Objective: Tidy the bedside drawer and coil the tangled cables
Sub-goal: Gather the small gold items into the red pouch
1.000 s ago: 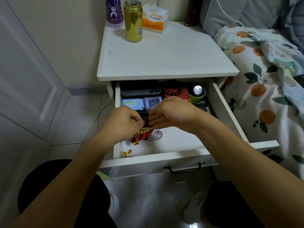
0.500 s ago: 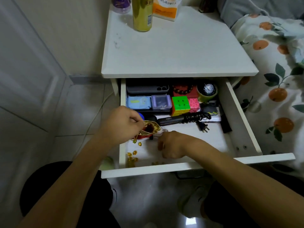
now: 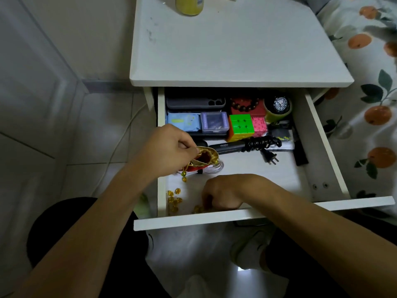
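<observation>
Open white wooden bedside drawer [image 3: 318, 134] pulled out beneath the white counter [image 3: 236, 46]. Left hand [image 3: 169, 147] pinching the gold-trimmed rim of a small red drawstring pouch [image 3: 204, 159], held open above the drawer's front-left part, over a coiled white cable [image 3: 214, 168] lying on the drawer floor. Right hand [image 3: 223, 194] curled down near the drawer's front edge, fingertips closing on small amber beads [image 3: 199, 208]; more loose amber beads [image 3: 174, 198] scattered in the drawer's front-left corner. Across the drawer's middle: black hair straightener [image 3: 227, 146] with a white logo too small to read surely, its black cord [image 3: 261, 143] wound into a coil, the two-pin plug [image 3: 271, 158] resting free. Along the drawer's back: grey phone case [image 3: 195, 103], pale blue packet [image 3: 183, 121], purple plastic box [image 3: 214, 122], green-faced puzzle cube [image 3: 240, 125], pink cube [image 3: 259, 125], brown bead bracelet [image 3: 245, 104] on a red box, wristwatch [image 3: 280, 103]. Yellow can [image 3: 189, 5] on the counter, behind the drawer.
</observation>
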The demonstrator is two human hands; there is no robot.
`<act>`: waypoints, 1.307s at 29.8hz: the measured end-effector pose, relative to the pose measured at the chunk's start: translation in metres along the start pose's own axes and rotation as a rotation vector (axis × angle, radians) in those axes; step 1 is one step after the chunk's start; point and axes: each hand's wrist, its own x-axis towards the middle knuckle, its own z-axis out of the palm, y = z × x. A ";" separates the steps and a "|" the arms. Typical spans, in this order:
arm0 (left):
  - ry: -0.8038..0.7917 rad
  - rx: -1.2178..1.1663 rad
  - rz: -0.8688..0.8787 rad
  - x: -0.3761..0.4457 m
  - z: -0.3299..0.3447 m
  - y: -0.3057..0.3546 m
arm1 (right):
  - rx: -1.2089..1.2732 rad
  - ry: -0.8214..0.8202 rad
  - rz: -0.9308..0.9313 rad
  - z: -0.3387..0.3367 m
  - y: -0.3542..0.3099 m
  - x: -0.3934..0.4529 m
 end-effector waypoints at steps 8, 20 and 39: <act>0.001 -0.011 -0.007 -0.005 0.000 -0.003 | 0.070 0.036 0.013 0.002 0.005 -0.002; -0.002 -0.011 0.035 -0.003 0.004 -0.007 | 0.083 0.057 -0.069 0.005 0.002 0.003; 0.029 -0.047 0.010 -0.002 -0.005 -0.015 | 0.194 0.040 -0.152 -0.003 -0.031 0.018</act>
